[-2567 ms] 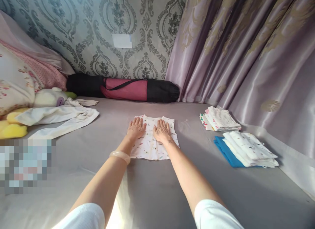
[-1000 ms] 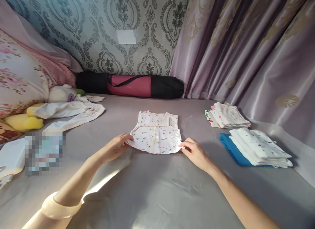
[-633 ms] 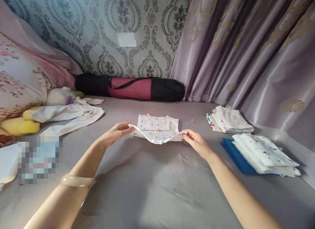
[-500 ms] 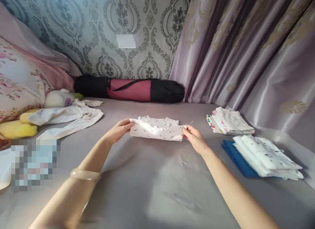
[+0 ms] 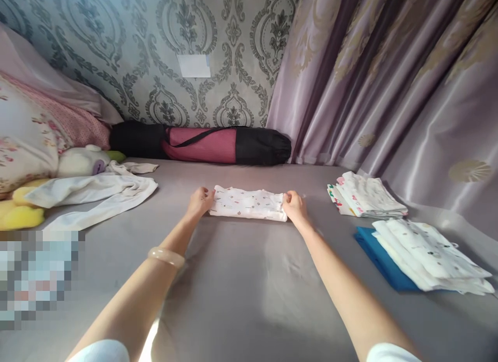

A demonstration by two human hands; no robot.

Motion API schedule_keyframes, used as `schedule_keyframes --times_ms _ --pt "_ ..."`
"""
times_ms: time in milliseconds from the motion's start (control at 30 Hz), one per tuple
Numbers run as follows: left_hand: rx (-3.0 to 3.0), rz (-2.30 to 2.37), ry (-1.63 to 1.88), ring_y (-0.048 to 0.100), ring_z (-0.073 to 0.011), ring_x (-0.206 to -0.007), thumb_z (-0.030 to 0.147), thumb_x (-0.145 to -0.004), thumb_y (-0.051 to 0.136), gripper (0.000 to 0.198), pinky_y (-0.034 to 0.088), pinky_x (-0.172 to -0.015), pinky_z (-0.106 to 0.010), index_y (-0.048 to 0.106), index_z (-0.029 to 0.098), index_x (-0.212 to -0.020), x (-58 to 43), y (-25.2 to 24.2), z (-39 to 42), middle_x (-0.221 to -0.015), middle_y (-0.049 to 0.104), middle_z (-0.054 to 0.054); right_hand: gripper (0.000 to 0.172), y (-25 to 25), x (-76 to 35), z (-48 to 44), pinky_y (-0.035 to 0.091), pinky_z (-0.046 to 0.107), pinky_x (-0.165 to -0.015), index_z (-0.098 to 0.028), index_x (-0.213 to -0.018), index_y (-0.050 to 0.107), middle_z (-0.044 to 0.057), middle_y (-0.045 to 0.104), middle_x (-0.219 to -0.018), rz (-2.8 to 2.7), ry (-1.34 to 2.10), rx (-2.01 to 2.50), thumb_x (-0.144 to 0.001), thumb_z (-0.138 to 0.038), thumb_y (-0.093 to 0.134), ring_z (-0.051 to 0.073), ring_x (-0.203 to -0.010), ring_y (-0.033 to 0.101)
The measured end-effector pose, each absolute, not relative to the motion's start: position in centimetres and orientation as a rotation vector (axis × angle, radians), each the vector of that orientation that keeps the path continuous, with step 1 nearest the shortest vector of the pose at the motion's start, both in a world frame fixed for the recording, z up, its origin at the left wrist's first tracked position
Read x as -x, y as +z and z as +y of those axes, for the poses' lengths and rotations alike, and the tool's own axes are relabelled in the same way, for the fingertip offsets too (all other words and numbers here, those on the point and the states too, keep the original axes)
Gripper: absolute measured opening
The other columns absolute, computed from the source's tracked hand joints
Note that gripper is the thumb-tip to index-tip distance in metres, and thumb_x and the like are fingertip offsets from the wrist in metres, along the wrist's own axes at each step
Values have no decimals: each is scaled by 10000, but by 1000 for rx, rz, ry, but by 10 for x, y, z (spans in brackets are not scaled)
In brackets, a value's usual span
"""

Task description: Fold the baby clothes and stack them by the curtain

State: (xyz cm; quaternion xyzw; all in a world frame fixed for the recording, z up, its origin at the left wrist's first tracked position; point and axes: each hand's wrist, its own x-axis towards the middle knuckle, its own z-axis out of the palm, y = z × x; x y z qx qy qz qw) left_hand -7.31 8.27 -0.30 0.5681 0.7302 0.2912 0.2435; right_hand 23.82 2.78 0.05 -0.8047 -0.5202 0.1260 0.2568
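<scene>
A small white garment (image 5: 249, 204) with a scattered print lies on the grey bed sheet, folded into a low wide rectangle. My left hand (image 5: 201, 200) pinches its left end, fingers closed on the cloth. At the opposite end, my right hand (image 5: 295, 205) grips the far right corner between thumb and fingers. The fold's upper edge lies away from me, and the front edge rests on the sheet. A pale bangle (image 5: 166, 256) circles my left wrist.
To the right sit a stack of folded printed clothes (image 5: 371, 196) and white folded clothes (image 5: 428, 250) on a blue cloth (image 5: 383, 261). White leggings (image 5: 101, 193) lie at left near plush toys (image 5: 29, 211). A black and maroon bag (image 5: 202, 144) runs along the wall.
Both hands have carried the garment's near edge away from me and laid it over the far part. The neckline that showed behind is now covered.
</scene>
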Motion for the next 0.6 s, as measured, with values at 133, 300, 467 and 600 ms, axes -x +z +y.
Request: schedule_keyframes --times_ms 133,300,467,600 --pt "-1678 2017 544 678 -302 -913 485 -843 523 344 481 -725 -331 670 176 -815 76 2 72 -886 732 -147 501 10 -232 12 469 397 -855 -123 -1067 696 224 689 -1088 -1457 396 2405 -962 -447 329 333 -1063 643" --pt "-1719 2043 396 693 -305 -837 483 -848 486 361 478 -655 -331 665 179 -771 64 8 70 -806 729 -155 541 16 -210 8 474 420 -876 -126 -1148 661 218 656 -1178 -1481 450 2433 -951 -495 318 339 -1114 621" --pt "-1725 2061 356 686 -328 -940 437 -867 478 340 496 -699 -349 679 165 -896 49 6 68 -980 729 -188 398 14 -193 9 474 372 -910 -135 -1208 595 182 618 -1245 -1528 334 2381 -914 -360 448 308 -1172 586" --pt "-1891 2088 410 629 -333 -1109 347 -915 419 331 480 -841 -366 656 146 -1030 38 5 62 -1144 686 -205 342 11 -192 16 479 341 -885 -158 -1177 591 147 666 -1146 -1459 406 2292 -900 -318 469 283 -1102 622"
